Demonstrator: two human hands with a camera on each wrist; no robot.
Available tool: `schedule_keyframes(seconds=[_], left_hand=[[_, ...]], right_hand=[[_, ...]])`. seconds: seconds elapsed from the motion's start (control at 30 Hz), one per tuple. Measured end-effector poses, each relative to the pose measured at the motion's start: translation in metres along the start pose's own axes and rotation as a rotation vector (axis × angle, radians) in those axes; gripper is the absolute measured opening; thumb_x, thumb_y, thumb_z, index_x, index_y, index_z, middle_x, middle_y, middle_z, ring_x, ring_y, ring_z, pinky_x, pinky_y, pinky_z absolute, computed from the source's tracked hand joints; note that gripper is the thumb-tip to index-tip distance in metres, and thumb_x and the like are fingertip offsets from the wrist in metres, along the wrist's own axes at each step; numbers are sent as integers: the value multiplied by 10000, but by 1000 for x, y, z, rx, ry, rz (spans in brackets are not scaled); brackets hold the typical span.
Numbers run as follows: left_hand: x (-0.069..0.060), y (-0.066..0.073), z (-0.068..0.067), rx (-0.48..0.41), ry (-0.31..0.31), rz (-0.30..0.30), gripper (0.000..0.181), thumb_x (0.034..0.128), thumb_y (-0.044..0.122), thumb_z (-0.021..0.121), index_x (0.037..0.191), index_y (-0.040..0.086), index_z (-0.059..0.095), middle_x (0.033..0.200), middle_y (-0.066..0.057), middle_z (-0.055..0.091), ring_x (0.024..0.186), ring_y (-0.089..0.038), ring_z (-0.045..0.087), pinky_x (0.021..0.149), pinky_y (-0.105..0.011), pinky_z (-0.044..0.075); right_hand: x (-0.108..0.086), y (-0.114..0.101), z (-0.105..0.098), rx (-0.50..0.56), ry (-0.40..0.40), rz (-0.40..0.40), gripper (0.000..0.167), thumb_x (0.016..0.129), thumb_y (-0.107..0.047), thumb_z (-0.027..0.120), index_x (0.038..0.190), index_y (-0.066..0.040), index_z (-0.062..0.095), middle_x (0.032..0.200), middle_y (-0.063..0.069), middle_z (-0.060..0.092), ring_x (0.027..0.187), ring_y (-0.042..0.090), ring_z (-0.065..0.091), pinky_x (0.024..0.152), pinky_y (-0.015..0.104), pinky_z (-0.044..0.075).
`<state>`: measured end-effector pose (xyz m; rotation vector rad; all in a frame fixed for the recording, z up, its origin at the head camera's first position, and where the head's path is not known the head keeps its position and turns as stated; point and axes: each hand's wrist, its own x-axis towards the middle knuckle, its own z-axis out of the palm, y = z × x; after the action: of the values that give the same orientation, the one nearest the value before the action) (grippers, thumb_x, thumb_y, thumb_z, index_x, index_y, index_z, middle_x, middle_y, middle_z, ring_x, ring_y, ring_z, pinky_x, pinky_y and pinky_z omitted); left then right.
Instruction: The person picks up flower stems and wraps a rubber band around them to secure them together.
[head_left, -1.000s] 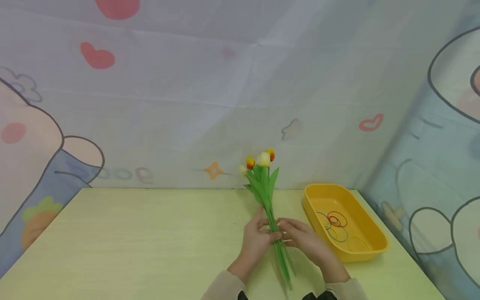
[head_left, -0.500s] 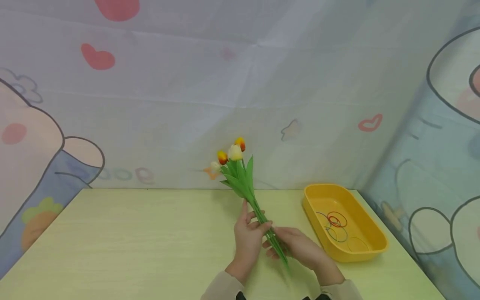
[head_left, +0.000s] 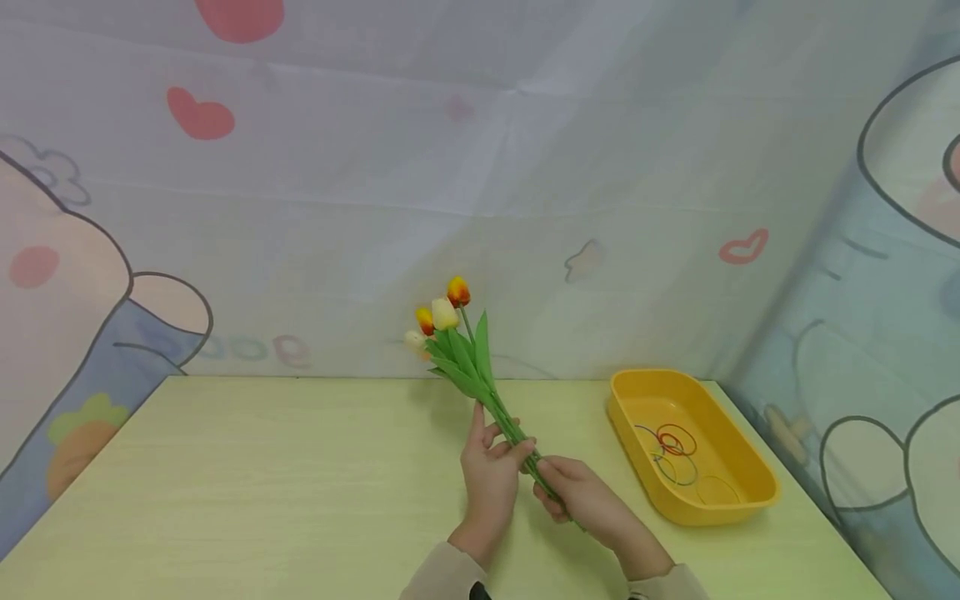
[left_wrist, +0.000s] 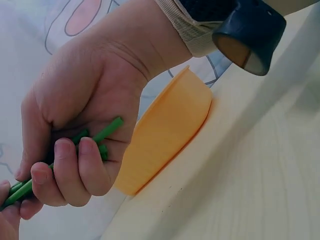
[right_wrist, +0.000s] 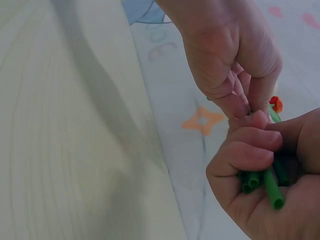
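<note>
A bunch of artificial tulips (head_left: pixel 445 314), cream and orange-yellow with green leaves, slants up to the left in the head view. My left hand (head_left: pixel 489 479) pinches the stems just below the leaves, its index finger stretched along them. Lower down, my right hand (head_left: pixel 592 504) grips the stems near their cut ends. In the left wrist view, green stem ends (left_wrist: pixel 111 129) poke out between the palm and curled fingers of the right hand (left_wrist: pixel 82 100). The right wrist view shows stem ends (right_wrist: pixel 273 190) in the right hand, with the left hand (right_wrist: pixel 235 55) touching close above.
A yellow plastic basin (head_left: pixel 750 467) stands on the right of the pale wooden table (head_left: pixel 262 475). Several coloured elastic bands (head_left: pixel 672 440) lie in it. Behind the table hangs a printed cloth backdrop (head_left: pixel 337 167).
The flower heads have swung left and the bunch tilts more. My right hand has moved down the stems and now grips them near the ends; my left hand has shifted slightly left.
</note>
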<state>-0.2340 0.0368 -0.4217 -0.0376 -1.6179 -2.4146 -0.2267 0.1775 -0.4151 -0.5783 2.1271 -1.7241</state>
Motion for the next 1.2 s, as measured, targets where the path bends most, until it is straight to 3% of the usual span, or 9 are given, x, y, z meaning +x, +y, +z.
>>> schedule_keyframes(seconds=[0.17,0.33,0.53,0.67,0.9,1.03,1.2], left_hand=[[1,0,-1,-14,2,-8,924,805,-90,713,1541,91,184,1218,-202,584,864,-194,681,623,-185,536],[2,3,-1,-45,-12,-9,921,806,-77,722,1539,86,190,1217,-193,594,876,-185,685,669,-210,558],[5,9,-5,-102,-43,-17,862,857,10,708,1531,45,172,1199,-184,618,925,-145,687,868,-264,554],[9,16,-11,-119,-103,-41,762,915,106,667,1507,-12,201,1256,-212,578,1036,-200,665,964,-324,513],[16,28,-17,-107,-279,-71,445,967,191,604,1339,-34,509,1217,-103,630,1125,-229,614,995,-402,497],[18,35,-19,-97,-316,-63,397,984,194,575,1296,-49,544,1209,-87,646,1132,-227,619,995,-390,498],[19,40,-20,-103,-311,-63,376,988,184,567,1234,-101,559,1176,-109,657,1070,-209,659,983,-367,505]], right_hand=[[-1,-1,5,16,42,11,393,1067,-243,357,1107,113,516,705,-10,426,528,48,320,483,151,283],[-3,-3,7,18,86,6,349,1065,-211,362,1066,107,508,714,-6,424,532,51,324,479,150,277],[-5,-6,4,-1,131,2,325,1064,-204,367,1062,84,518,710,-4,424,537,54,333,488,155,292],[-6,-9,2,15,141,-12,329,1063,-211,375,1061,87,514,706,-1,416,535,52,328,490,162,286],[-8,-15,6,-33,167,-74,328,1061,-180,378,1056,117,518,692,2,416,515,34,332,472,145,283],[-7,-17,11,-93,176,-126,322,1060,-151,372,1062,132,527,674,-5,417,501,23,332,460,134,285],[-6,-16,16,-148,184,-139,312,1057,-164,387,1051,104,544,665,-18,431,508,12,343,467,132,298]])
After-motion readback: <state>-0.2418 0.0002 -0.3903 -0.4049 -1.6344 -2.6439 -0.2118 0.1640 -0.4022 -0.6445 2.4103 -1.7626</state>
